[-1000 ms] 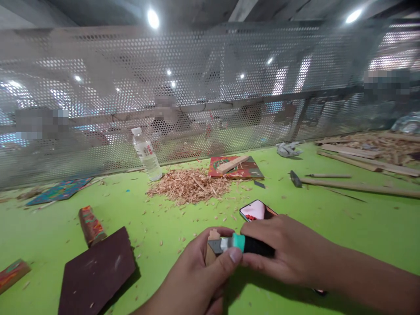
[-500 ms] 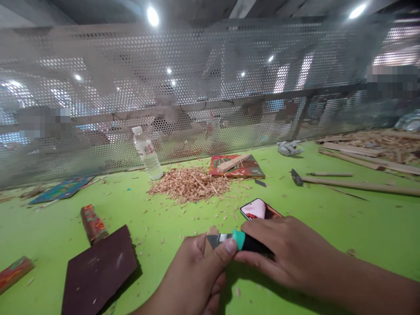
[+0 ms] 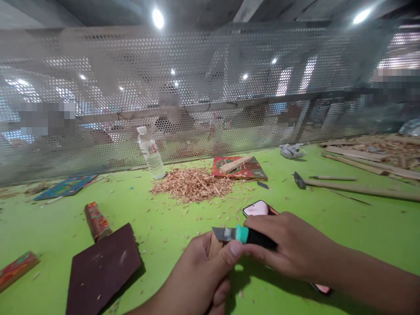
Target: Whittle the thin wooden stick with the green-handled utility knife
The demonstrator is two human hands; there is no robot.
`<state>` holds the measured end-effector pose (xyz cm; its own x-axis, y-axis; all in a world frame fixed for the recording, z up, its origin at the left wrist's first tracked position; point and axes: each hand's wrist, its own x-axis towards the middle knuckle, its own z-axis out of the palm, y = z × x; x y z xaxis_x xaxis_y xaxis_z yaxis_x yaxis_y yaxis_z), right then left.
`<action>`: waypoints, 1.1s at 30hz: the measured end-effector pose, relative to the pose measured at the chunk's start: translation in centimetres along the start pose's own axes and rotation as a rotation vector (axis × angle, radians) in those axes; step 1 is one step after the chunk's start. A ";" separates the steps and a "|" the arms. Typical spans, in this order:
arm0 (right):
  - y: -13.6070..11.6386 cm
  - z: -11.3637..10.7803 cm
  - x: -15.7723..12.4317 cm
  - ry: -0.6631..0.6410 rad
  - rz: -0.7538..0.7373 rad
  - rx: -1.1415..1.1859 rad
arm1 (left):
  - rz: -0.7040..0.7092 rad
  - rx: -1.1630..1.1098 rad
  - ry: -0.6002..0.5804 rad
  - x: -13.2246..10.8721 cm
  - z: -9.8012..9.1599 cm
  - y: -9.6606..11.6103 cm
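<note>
My right hand (image 3: 288, 247) is closed round the black handle of a small carving knife (image 3: 244, 235) with a teal collar and a short steel blade pointing left. My left hand (image 3: 200, 275) is wrapped round a small piece of wood (image 3: 215, 244), mostly hidden by the fingers, and its thumb presses just under the teal collar. The blade sits above the top of the wood piece. Both hands hover low over the green table (image 3: 361, 223).
A phone (image 3: 257, 209) lies just behind my right hand. A pile of wood shavings (image 3: 193, 183), a water bottle (image 3: 151, 153), a painted board (image 3: 241, 168), a dark board (image 3: 101, 269), painted wood blocks (image 3: 95, 220), long sticks (image 3: 357, 186) and a perforated metal screen (image 3: 210, 87) surround them.
The knife has slid up and past the top of the wood piece. Less of the wood shows above my left fingers. The camera has shifted slightly.
</note>
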<state>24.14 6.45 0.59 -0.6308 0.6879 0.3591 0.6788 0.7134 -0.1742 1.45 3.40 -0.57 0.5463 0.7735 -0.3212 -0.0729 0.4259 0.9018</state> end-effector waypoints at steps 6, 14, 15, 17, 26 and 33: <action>-0.1 -0.2 -0.2 -0.049 -0.041 0.032 | 0.037 0.029 -0.009 0.0 0.0 0.0; -0.3 -0.4 0.0 -0.049 -0.036 0.014 | 0.092 0.096 0.052 0.2 0.3 -0.4; -0.3 -0.5 0.0 -0.043 -0.030 0.007 | 0.089 0.106 0.074 0.2 0.3 -0.5; -0.3 -0.5 0.0 -0.038 -0.024 0.002 | 0.086 0.121 0.099 0.1 0.3 -0.5; -0.2 -0.1 -0.6 -0.078 -0.067 0.017 | 0.081 0.128 0.078 -0.1 0.3 0.0; -0.7 -0.1 -0.5 0.034 -0.116 -0.066 | 0.095 0.150 0.069 0.3 0.2 -0.4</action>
<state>24.03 5.65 0.62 -0.6940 0.5957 0.4043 0.6261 0.7766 -0.0695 1.77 3.35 -0.99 0.4836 0.8397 -0.2470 0.0069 0.2785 0.9604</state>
